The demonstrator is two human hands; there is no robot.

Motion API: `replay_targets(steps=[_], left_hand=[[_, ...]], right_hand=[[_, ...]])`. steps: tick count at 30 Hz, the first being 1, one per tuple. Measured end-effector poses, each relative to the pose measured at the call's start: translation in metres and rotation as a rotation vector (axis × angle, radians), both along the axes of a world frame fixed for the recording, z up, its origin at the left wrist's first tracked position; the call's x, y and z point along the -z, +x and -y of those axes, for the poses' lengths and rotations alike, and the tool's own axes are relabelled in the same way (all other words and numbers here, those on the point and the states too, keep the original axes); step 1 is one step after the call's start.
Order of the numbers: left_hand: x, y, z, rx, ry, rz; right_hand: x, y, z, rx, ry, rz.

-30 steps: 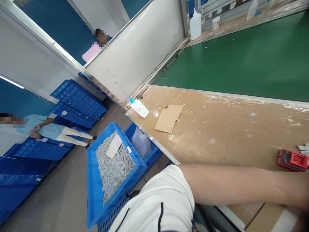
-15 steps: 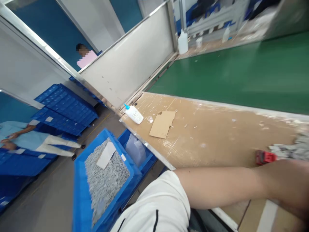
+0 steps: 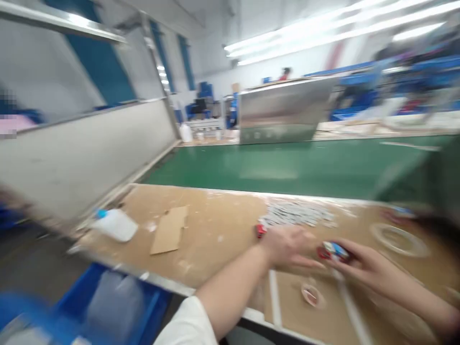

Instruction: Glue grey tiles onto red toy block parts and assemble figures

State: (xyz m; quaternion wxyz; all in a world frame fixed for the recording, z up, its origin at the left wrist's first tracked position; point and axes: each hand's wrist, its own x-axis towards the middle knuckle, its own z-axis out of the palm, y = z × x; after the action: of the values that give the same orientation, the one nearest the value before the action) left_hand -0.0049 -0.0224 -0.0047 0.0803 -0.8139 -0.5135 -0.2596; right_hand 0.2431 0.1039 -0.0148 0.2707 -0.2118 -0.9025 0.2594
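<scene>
My left hand (image 3: 289, 243) reaches over the cardboard-covered bench, its fingers stretched toward the right and blurred. Just beyond it lies a pile of small grey pieces (image 3: 298, 214), and a small red object (image 3: 260, 231) sits against its far left side. My right hand (image 3: 355, 258) pinches a small red and blue object (image 3: 335, 251) between thumb and fingers, a little right of my left hand. Below the hands, a small round dish (image 3: 312, 295) with something reddish in it rests on the bench.
A white bottle with a blue cap (image 3: 117, 225) and a cardboard piece (image 3: 169, 230) lie on the left. Behind runs a green belt (image 3: 223, 165). A clear ring (image 3: 399, 239) is at the right. A blue crate (image 3: 153, 314) stands below the bench edge.
The view has swung right and levelled. My right hand with the red and blue object has come into view, and my left hand now shows its fingers above the bench.
</scene>
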Motion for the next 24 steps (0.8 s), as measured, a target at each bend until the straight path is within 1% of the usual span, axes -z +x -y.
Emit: replay_targets(steps=[1, 2, 3, 4, 5, 6, 8, 10, 12, 16, 18, 21, 24], left_hand=[[-0.001, 0.004, 0.002, -0.008, 0.002, 0.056], [-0.003, 0.006, 0.004, -0.034, 0.012, 0.106], [-0.003, 0.005, 0.005, -0.046, 0.034, 0.139], [-0.002, 0.001, 0.003, -0.062, 0.06, 0.156], [0.0, -0.004, -0.002, -0.046, 0.08, 0.15], [0.002, -0.01, -0.009, -0.023, 0.093, 0.143], [0.004, -0.018, -0.022, 0.013, 0.119, 0.117], [0.004, -0.021, -0.025, 0.045, 0.14, 0.094], [0.002, -0.021, -0.022, 0.062, 0.144, 0.075], [0.0, -0.019, -0.016, 0.031, 0.142, 0.082], [0.0, -0.019, -0.017, 0.027, 0.14, 0.086], [0.0, -0.019, -0.018, 0.045, 0.132, 0.078], [0.0, -0.019, -0.019, 0.066, 0.127, 0.081]], right_hand=[[-0.009, 0.013, 0.003, 0.041, -0.08, 0.103], [-0.02, 0.026, 0.005, 0.109, -0.095, 0.198], [-0.03, 0.039, 0.004, 0.186, -0.056, 0.289], [-0.039, 0.051, 0.0, 0.283, 0.026, 0.416], [-0.047, 0.064, -0.006, 0.4, 0.118, 0.566], [-0.052, 0.077, -0.015, 0.491, 0.139, 0.63], [-0.057, 0.103, -0.031, 0.631, 0.154, 0.705], [-0.055, 0.118, -0.041, 0.698, 0.169, 0.772], [-0.048, 0.12, -0.048, 0.715, 0.192, 0.816], [-0.035, 0.098, -0.07, 0.748, 0.253, 0.852], [-0.034, 0.088, -0.085, 0.758, 0.273, 0.875], [-0.037, 0.08, -0.106, 0.738, 0.295, 0.935], [-0.041, 0.077, -0.116, 0.707, 0.325, 1.018]])
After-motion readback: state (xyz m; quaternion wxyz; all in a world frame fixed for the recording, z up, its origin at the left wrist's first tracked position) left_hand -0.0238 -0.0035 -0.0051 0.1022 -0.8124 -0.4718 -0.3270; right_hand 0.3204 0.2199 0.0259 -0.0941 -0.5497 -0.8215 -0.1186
